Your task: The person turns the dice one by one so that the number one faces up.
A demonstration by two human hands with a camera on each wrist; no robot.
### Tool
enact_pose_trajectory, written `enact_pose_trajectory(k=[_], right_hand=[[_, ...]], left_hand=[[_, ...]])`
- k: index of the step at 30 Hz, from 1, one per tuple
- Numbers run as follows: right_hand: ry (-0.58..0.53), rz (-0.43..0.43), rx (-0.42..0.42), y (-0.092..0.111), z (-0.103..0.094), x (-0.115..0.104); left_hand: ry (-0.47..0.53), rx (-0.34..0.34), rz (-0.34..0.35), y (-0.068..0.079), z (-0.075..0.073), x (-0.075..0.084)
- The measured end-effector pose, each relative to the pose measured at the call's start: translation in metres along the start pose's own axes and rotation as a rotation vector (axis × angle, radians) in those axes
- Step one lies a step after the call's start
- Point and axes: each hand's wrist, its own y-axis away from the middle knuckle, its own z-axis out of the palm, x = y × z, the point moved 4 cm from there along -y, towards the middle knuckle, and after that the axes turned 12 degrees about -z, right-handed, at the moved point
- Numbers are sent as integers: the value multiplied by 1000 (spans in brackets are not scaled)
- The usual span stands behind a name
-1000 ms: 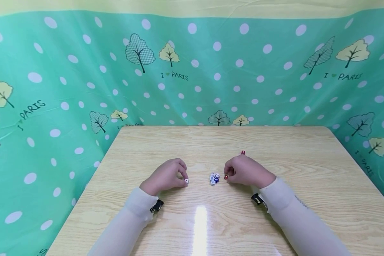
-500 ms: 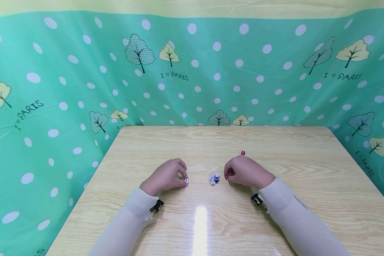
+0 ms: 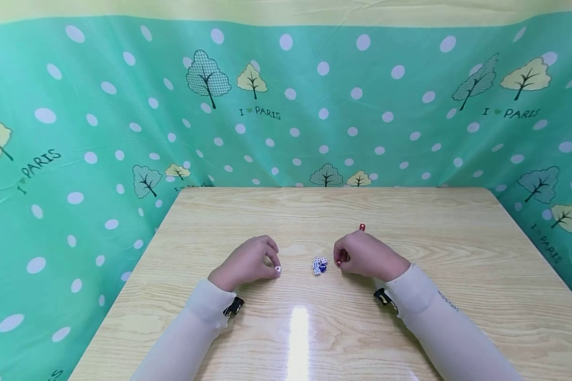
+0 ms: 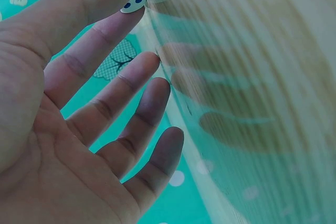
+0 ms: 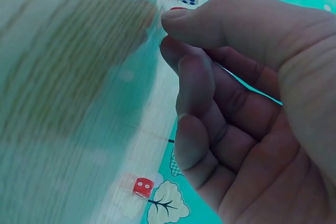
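My left hand (image 3: 250, 262) pinches a white die (image 3: 278, 270) between thumb and forefinger at the tabletop. In the left wrist view that white die (image 4: 134, 2) shows blue pips, and the other fingers are spread. My right hand (image 3: 369, 256) pinches a small red die (image 3: 338, 263), mostly covered by the fingertips. Only a red sliver of it shows above the thumb in the right wrist view, where the remaining fingers are curled in. Just left of this hand lies a tight group of several white dice (image 3: 316, 272) with a blue die (image 3: 322, 268) among them.
Beyond the right hand a second red die (image 3: 362, 227) sits on the glossy wooden table (image 3: 248, 211). A green dotted curtain (image 3: 267, 69) hangs behind the table and along its sides. A bright light reflection streaks the front of the tabletop.
The right fingertips have come over the red die, so less of it shows than a second ago. The left hand, its white die and the dice group have stayed in place.
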Motion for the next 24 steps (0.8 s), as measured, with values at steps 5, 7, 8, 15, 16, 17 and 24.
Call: enact_pose_trajectory(k=[5,7,8,15,16,17,24], right_hand=[[-1,5,4,0,0,0],[0,12,3,0,-1,0],[2,15,3,0,-1,-1],[26,6,7,-1,0,0],[28,4,6,-1,0,0],[32,3,5,-1,0,1],[33,-13,-5,-4,2,0]], left_hand=[[-4,-6,-6,-1,0,-1],[-9,-7,-4,-1,0,-1],[-11,-7,-4,-1,0,-1],[-4,-8,4,-2,-1,-1],[-6,-6,8,-2,-1,-1],[-5,-5,10,-2,-2,-1],[3,2,24,-2,-3,-1]])
